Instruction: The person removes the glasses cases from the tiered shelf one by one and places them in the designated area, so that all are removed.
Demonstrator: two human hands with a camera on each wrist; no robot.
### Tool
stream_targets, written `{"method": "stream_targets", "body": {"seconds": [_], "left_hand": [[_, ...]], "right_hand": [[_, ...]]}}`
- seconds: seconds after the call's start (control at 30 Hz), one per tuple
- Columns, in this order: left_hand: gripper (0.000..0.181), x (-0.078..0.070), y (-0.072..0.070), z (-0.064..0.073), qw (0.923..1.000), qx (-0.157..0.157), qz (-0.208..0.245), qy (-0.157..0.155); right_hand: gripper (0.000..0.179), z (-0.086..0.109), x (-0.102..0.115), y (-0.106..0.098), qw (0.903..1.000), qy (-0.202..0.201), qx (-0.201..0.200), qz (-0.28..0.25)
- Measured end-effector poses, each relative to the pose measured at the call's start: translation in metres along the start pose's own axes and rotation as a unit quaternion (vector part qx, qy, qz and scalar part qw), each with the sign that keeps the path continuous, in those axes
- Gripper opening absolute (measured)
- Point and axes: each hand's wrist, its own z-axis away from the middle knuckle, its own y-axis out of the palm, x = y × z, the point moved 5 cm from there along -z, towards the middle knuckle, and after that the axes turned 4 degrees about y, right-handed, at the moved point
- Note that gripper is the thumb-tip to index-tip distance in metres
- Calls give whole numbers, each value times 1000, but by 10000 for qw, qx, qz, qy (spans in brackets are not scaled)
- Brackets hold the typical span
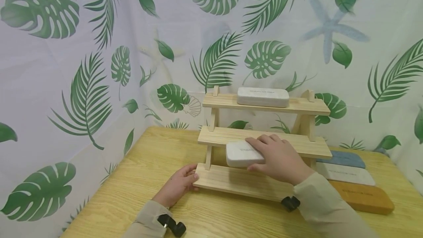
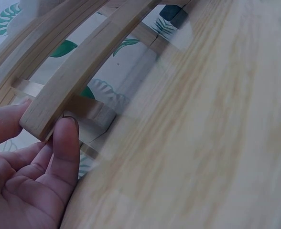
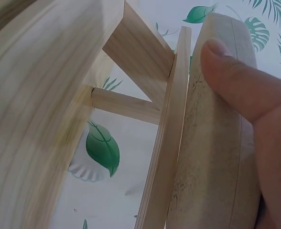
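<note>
My right hand point(image 1: 282, 158) grips a white glasses case point(image 1: 240, 154) from above, fingers over its top and thumb along its near side. In the head view the case overlaps the front edge of the middle shelf point(image 1: 220, 135). The right wrist view shows my thumb point(image 3: 236, 74) on the case's side, close against a shelf edge. My left hand point(image 1: 178, 183) pinches the left end of the bottom shelf point(image 1: 238, 181) of a three-step wooden stand. Another light case point(image 1: 262, 97) lies on the top shelf point(image 1: 221, 100).
Right of the stand on the wooden table point(image 1: 138, 183) lie a blue case point(image 1: 345, 159), a white case point(image 1: 350, 174) and an orange case point(image 1: 367, 197). A leaf-patterned cloth point(image 1: 178, 61) rises behind the table and along its left side.
</note>
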Motion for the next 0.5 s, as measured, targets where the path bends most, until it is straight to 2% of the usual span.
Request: {"method": "stream_targets", "body": {"seconds": [0.5], "left_hand": [[62, 2, -1, -1, 10000, 0, 57, -20]], "right_hand": [[89, 18, -14, -8, 9999, -49, -94, -103]]}}
